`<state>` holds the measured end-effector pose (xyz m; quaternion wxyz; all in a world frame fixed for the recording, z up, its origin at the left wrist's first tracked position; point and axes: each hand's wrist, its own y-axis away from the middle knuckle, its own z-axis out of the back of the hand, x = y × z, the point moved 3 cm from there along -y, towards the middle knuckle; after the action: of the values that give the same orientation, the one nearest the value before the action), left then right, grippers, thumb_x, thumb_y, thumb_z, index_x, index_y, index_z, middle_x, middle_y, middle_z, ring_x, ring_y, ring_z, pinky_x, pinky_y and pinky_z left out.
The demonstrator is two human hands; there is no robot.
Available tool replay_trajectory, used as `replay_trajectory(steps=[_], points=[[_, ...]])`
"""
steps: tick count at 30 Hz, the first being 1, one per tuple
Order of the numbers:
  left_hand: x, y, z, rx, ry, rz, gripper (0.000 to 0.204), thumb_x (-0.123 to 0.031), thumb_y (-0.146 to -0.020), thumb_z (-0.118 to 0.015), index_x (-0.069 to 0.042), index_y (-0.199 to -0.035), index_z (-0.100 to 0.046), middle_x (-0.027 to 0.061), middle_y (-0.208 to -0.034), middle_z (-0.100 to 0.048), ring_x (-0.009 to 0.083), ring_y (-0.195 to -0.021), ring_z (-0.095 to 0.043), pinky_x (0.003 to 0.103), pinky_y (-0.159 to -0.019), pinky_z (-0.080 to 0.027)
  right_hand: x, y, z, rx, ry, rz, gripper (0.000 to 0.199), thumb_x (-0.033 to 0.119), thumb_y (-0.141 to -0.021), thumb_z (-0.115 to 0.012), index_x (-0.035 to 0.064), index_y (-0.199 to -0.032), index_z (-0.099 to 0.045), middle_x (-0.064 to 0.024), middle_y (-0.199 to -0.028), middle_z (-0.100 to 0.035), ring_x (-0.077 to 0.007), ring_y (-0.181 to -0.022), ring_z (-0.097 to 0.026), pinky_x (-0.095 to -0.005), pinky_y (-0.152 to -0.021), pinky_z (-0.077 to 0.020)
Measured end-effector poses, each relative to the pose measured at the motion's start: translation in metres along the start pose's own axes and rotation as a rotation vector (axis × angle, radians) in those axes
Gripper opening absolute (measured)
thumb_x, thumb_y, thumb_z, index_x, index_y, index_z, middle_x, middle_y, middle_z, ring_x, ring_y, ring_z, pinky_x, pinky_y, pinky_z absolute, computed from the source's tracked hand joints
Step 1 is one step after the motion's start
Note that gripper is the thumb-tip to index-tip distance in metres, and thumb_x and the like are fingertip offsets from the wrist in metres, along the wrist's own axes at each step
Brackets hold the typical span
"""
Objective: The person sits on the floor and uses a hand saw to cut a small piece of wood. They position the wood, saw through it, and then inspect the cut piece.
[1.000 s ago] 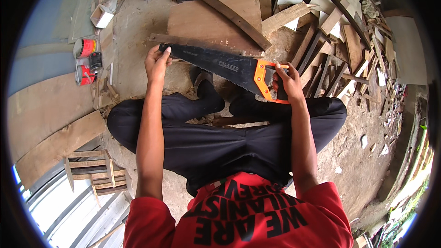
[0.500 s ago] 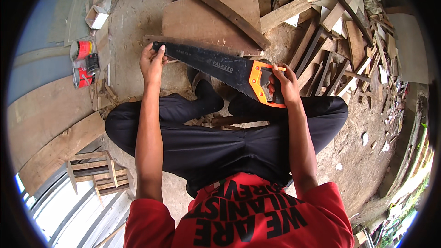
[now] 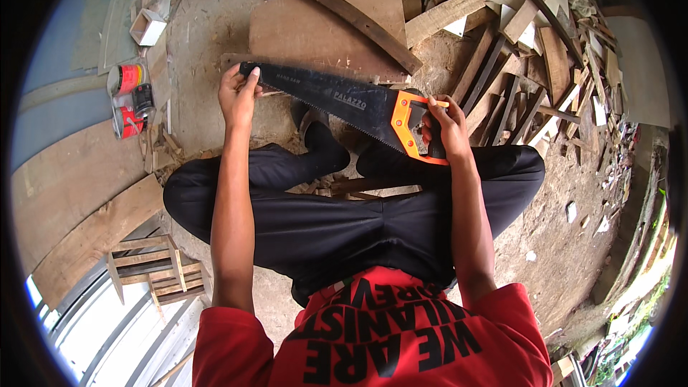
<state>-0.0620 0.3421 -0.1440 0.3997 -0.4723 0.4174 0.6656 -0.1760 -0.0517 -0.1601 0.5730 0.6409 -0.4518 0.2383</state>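
Holding a hand saw [image 3: 337, 100] with both hands, out in front of the knees, just above the dirt floor [image 3: 215, 36]. Right hand [image 3: 446, 129] wrapped tight around the orange and black handle [image 3: 408, 125]. Left hand [image 3: 239, 93] pinching the far tip of the dark blade, fingers closed on it, thumb on top. So neither hand free, both gripping the same tool at opposite ends.

Long axis running from upper left down to lower right across the view, tip a bit farther out from the body than the handle. Teeth facing back toward the legs, looks like, though hard to be sure at this size. Blade passing over a thin strip of wood [image 3: 308, 68] lying right under it, next to a big flat board [image 3: 322, 25] and a curved dark plank [image 3: 355, 21]. Touching the strip or just hovering, can't tell.

Heap of offcuts [image 3: 530, 50] off to the right, couple of red cans [image 3: 127, 97] on the left, small slatted crate [image 3: 154, 269] down by the left knee.
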Motion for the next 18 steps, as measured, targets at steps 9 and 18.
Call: replay_trajectory(steps=[9, 18], points=[[0.0009, -0.0020, -0.0024, 0.015, -0.030, 0.012, 0.050, -0.012, -0.087, -0.073, 0.001, -0.126, -0.045, 0.0084, -0.086, -0.058, 0.0106, -0.064, -0.059, 0.026, -0.053, -0.053, 0.0027, 0.0019, -0.0030, -0.016, -0.028, -0.016, 0.026, 0.028, -0.097, -0.060, 0.0041, -0.094, -0.049, -0.0047, -0.064, -0.051, -0.0141, -0.047, -0.050, -0.0296, -0.043, -0.0421], [0.0053, -0.0053, 0.0001, 0.035, -0.043, 0.014, 0.049, -0.012, -0.086, -0.074, 0.001, -0.125, -0.046, 0.0103, -0.090, -0.057, 0.0114, -0.064, -0.059, 0.026, -0.053, -0.054, 0.0006, 0.0013, -0.0034, -0.021, -0.023, -0.015, 0.025, 0.028, -0.096, -0.061, 0.0051, -0.095, -0.051, -0.0037, -0.065, -0.051, -0.0132, -0.048, -0.050, -0.0286, -0.043, -0.0418]])
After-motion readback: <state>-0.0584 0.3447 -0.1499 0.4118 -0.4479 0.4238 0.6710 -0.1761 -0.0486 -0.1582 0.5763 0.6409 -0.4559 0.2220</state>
